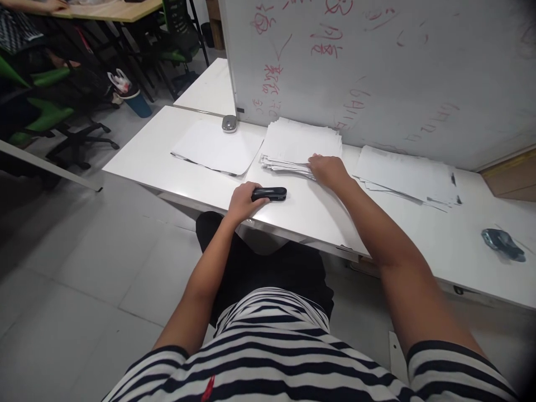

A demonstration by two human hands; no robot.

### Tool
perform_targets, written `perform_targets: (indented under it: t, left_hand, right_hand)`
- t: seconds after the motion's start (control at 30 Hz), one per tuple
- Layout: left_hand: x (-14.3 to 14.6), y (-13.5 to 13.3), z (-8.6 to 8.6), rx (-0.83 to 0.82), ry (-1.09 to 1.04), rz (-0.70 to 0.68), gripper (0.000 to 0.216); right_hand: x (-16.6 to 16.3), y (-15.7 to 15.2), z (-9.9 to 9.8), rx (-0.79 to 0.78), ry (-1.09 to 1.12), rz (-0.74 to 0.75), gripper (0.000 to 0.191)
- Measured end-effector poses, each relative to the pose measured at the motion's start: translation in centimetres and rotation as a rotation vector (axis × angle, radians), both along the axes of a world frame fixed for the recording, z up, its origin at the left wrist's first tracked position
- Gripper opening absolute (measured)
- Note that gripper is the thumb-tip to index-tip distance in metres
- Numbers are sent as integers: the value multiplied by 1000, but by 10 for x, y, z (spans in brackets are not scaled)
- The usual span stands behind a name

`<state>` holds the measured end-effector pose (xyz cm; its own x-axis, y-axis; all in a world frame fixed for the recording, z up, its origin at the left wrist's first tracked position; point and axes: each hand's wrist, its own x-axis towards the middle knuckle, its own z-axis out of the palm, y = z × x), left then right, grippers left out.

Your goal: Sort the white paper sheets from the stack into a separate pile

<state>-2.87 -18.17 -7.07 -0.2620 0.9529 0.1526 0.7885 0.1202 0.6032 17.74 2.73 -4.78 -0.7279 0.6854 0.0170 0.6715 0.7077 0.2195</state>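
Note:
My left hand (246,202) is closed round the back end of a black stapler (270,194), which rests on the white table (305,215) near its front edge. My right hand (329,169) is at the front edge of a thick, uneven stack of white paper (304,139), its fingers pinched on the edge of some sheets. How many sheets it grips is hidden. To the left lies a flatter pile of white sheets (218,146), with a grey-topped rounded device (229,123) at its back edge. Another spread stack of paper (402,173) lies right of my right forearm.
A whiteboard (293,61) with red writing stands along the table's back. At the right are a crumpled dark plastic packet (502,244) and a cardboard box (513,176). Beyond, at upper left, are green chairs (42,120), a blue bin (138,104) and a person's arm (44,6).

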Motion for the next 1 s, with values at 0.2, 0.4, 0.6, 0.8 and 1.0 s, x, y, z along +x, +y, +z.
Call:
perform_targets:
  t: [0.2, 0.4, 0.6, 0.8, 1.0]
  left_hand:
    - [1, 0, 2, -10, 18, 3, 31]
    - [0, -1, 1, 7, 11, -3, 32]
    - [-1, 0, -1, 12, 6, -10, 33]
    - [-1, 0, -1, 11, 20, -6, 34]
    - [-2, 0, -2, 22, 29, -16, 32]
  right_hand:
    - [-3, -2, 0, 25, -21, 14, 40]
    - [-3, -1, 13, 12, -71, 35, 41]
    - [-6, -4, 31, -36, -143, 67, 39]
    - [-9, -2, 31, -35, -197, 89, 41]
    - [-12, 1, 28, -16, -226, 108, 40]
